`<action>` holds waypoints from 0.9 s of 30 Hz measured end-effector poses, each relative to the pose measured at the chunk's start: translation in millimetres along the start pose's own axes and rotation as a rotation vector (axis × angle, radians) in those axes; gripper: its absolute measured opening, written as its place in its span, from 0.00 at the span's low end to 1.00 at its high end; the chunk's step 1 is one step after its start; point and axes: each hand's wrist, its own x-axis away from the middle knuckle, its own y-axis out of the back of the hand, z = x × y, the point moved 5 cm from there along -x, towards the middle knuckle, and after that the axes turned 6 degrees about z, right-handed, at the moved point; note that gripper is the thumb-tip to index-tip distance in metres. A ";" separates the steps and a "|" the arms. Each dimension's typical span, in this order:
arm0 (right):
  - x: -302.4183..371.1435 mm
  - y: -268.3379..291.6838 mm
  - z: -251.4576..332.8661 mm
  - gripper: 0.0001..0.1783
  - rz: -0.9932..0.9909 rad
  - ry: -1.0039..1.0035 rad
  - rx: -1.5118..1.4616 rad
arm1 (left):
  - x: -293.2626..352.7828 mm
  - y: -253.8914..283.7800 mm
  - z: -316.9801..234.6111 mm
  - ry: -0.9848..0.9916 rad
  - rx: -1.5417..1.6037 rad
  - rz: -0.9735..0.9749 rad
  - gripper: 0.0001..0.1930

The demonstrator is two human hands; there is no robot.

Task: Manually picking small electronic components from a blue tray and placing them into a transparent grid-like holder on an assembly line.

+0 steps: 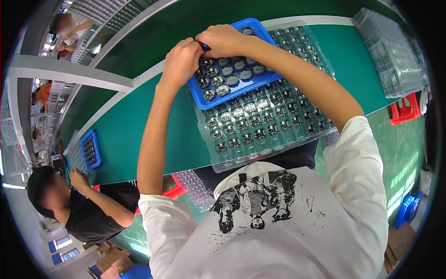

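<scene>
A green desk (127, 135) curves through the room, edged by a pale rim, with a white beam (69, 70) meeting its far side. The floor (395, 156) is green too; cardboard boxes (113, 262) stand at lower left. A co-worker in black (95, 216) sits at the left end, near a second blue tray (98, 160). At the desk's right end rises a stack of clear plastic trays (385, 58), with a red stool (406, 109) just beyond.

In front of the person, a blue tray (201, 100) of round metallic parts (232, 80) lies over a large clear tray (297, 143), whose pockets hold shiny parts. The left hand (181, 60) and right hand (225, 41) meet above the blue tray's upper-left corner, fingers bent inward; I cannot tell whether either grips a part. They hide that corner, and the right forearm (309, 79) blocks part of both trays.
</scene>
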 end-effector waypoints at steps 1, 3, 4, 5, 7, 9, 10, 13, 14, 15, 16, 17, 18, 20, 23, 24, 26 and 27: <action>0.0 0.2 0.2 0.16 -0.003 0.003 -0.001 | -0.2 0.0 -0.1 0.001 0.000 0.000 0.02; -0.2 0.6 0.8 0.14 -0.015 0.014 -0.001 | -0.1 -0.9 2.0 0.043 0.029 0.013 0.03; -0.2 0.8 1.6 0.13 -0.028 0.025 -0.001 | 0.1 -1.7 1.6 0.047 0.028 0.013 0.03; 0.7 0.4 1.8 0.13 -0.026 0.028 -0.002 | 0.2 -3.5 2.1 0.074 0.045 0.022 0.03; 2.9 1.7 1.1 0.14 -0.057 0.038 0.007 | -1.0 -4.8 1.0 0.104 0.058 0.029 0.03; 4.7 1.7 0.8 0.14 -0.038 0.027 0.008 | -2.3 -7.1 0.4 0.140 0.059 0.052 0.04; 5.2 1.8 0.9 0.14 -0.019 0.013 0.009 | -3.1 -7.2 4.3 0.143 0.059 0.049 0.04; 4.2 0.9 -1.9 0.14 -0.011 0.001 -0.032 | -5.5 -11.4 16.7 0.089 0.231 0.098 0.06; -1.6 -0.6 -3.9 0.15 0.019 -0.003 -0.016 | -8.5 -9.0 20.7 0.050 0.215 0.107 0.07; -3.1 1.5 0.2 0.15 -0.010 0.011 -0.028 | -6.2 -9.6 28.4 0.021 0.201 0.117 0.07; -5.3 4.0 -1.0 0.16 -0.021 0.038 -0.044 | -8.6 -7.0 29.0 0.012 0.190 0.136 0.08; -4.4 5.8 -2.9 0.17 -0.031 0.064 -0.060 | -7.3 -5.7 29.3 0.025 0.207 0.143 0.09; -2.1 12.8 -4.1 0.17 -0.029 0.042 -0.079 | -4.4 0.9 28.9 0.002 0.199 0.108 0.09; 6.0 29.7 -10.1 0.20 -0.105 -0.028 -0.072 | -2.4 15.7 16.8 0.006 0.171 0.026 0.10; 85.2 92.2 2.1 0.06 -0.307 0.065 -0.155 | 7.5 37.3 -41.9 0.080 0.328 -0.034 0.09; 113.6 105.4 9.3 0.07 -0.311 0.098 -0.136 | 14.5 40.4 -69.5 0.062 0.361 -0.026 0.08; 151.2 116.7 24.8 0.07 -0.030 -0.092 -0.290 | 39.5 31.3 -121.2 -0.002 0.523 0.012 0.07; 176.2 110.2 10.2 0.07 0.011 -0.158 -0.252 | 44.8 20.7 -152.0 -0.099 0.463 0.062 0.06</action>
